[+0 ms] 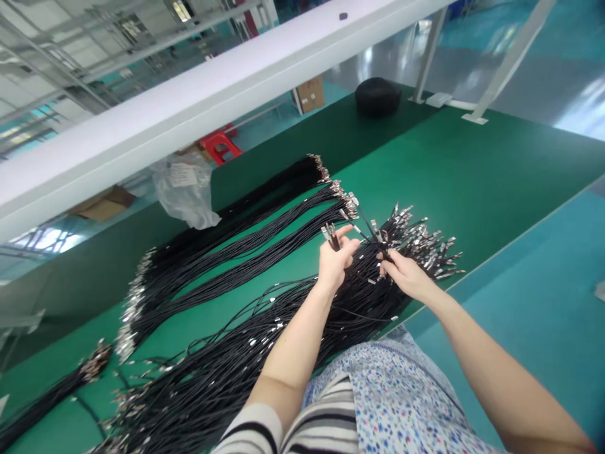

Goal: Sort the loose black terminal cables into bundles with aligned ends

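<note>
My left hand [336,260] is closed around a few black cables, whose metal-tipped ends [331,234] stick up from the fist. To its right, my right hand [399,271] grips several more black cables [378,243] close to their silvery terminals. Both hands are over the right end of a large loose pile of black cables [293,315]. A dense cluster of metal terminals [420,243] lies just beyond my right hand. Behind my left hand, neater cable bundles [246,246] lie side by side, with terminals at both ends.
A white shelf beam [189,113] crosses above the green tabletop [472,170]. A clear plastic bag [186,189] hangs near the back edge. At the back stands a round black object [377,98]. Another cable bundle [51,400] lies at lower left; a red stool [220,146] is behind.
</note>
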A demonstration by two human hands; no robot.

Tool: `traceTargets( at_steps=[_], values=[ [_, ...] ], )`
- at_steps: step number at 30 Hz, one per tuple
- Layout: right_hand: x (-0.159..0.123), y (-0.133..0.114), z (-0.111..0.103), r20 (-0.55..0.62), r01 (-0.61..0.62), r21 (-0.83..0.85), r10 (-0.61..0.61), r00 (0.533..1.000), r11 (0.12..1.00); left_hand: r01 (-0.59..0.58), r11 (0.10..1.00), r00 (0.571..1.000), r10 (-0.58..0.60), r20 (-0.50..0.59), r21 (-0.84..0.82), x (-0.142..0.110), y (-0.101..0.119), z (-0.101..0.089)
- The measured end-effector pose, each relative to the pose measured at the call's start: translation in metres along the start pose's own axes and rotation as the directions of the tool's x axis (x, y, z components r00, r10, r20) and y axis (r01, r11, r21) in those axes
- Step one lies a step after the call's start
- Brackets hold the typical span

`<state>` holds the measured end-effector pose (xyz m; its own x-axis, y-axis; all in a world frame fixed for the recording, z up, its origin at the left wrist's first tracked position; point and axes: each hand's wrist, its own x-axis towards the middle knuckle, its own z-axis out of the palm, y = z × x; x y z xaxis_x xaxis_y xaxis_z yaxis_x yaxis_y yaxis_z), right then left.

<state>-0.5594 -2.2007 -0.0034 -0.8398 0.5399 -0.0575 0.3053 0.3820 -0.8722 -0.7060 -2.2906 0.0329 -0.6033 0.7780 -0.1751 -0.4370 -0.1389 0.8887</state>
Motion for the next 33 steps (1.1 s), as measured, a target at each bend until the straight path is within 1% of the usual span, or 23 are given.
traceTargets(
  at_steps=[2,4,6,8,11,13,14,16,18,20,23,25,27,28,30,32,33],
  values=[
    [-0.002,-0.004,0.003,0.008,0.033,-0.076,-0.032,0.999,0.997,-0.044,0.999,0.998,0.044,-0.053,0.002,0.001,0.009,-0.001],
    [-0.003,-0.006,0.006,0.003,0.059,-0.113,-0.06,0.998,0.992,-0.053,0.998,0.995,0.051,-0.086,-0.017,0.002,0.016,-0.003],
    [-0.005,-0.007,0.009,-0.015,0.072,-0.131,-0.074,0.997,0.989,-0.055,0.997,0.995,0.05,-0.083,-0.055,0.002,0.02,-0.005],
    [-0.006,-0.008,0.011,-0.028,0.085,-0.128,-0.09,0.996,0.988,-0.053,0.996,0.998,0.049,-0.047,-0.074,0.001,0.022,-0.006],
    [-0.008,-0.01,0.011,0.022,0.136,-0.046,-0.135,0.991,0.99,-0.044,0.998,0.999,0.045,0.014,-0.04,-0.001,0.022,-0.008],
    [-0.009,-0.011,0.009,0.065,0.147,0.088,-0.153,0.986,0.985,-0.073,0.997,0.997,0.073,0.006,-0.04,-0.002,0.024,-0.01],
    [-0.009,-0.011,0.008,0.07,0.133,0.157,-0.145,0.987,0.979,-0.096,0.994,0.995,0.096,-0.009,-0.046,-0.002,0.025,-0.012],
    [-0.009,-0.011,0.006,0.04,0.09,0.229,-0.102,0.994,0.969,-0.134,0.99,0.991,0.133,-0.025,-0.051,-0.003,0.03,-0.016],
    [-0.008,-0.011,0.005,0.013,0.068,0.212,-0.073,0.997,0.975,-0.143,0.989,0.99,0.143,0.002,-0.045,-0.005,0.036,-0.02],
    [-0.007,-0.013,0.004,0.058,0.066,0.181,-0.077,0.995,0.981,-0.139,0.989,0.989,0.141,0.045,-0.05,-0.008,0.042,-0.022],
    [-0.006,-0.017,-0.001,0.218,0.049,0.196,-0.092,0.972,0.979,-0.139,0.987,0.987,0.145,0.077,-0.076,-0.014,0.047,-0.021],
    [-0.005,-0.02,-0.005,0.314,0.035,0.198,-0.097,0.944,0.98,-0.144,0.985,0.986,0.151,0.071,-0.095,-0.017,0.048,-0.02],
    [-0.006,-0.023,-0.007,0.362,0.035,0.198,-0.107,0.926,0.98,-0.159,0.98,0.986,0.164,0.04,-0.116,-0.019,0.047,-0.02],
    [-0.006,-0.024,-0.007,0.352,0.041,0.205,-0.112,0.929,0.978,-0.171,0.977,0.985,0.174,0.016,-0.127,-0.019,0.046,-0.02],
    [-0.007,-0.025,-0.004,0.27,0.05,0.238,-0.116,0.956,0.97,-0.19,0.971,0.982,0.189,-0.023,-0.145,-0.019,0.043,-0.021],
    [-0.008,-0.024,0.001,0.175,0.029,0.318,-0.089,0.981,0.948,-0.185,0.971,0.983,0.183,-0.03,-0.152,-0.019,0.04,-0.023],
    [-0.01,-0.023,0.004,0.149,0.006,0.38,-0.068,0.986,0.925,-0.167,0.974,0.986,0.166,-0.021,-0.154,-0.019,0.038,-0.024]
  ],
)
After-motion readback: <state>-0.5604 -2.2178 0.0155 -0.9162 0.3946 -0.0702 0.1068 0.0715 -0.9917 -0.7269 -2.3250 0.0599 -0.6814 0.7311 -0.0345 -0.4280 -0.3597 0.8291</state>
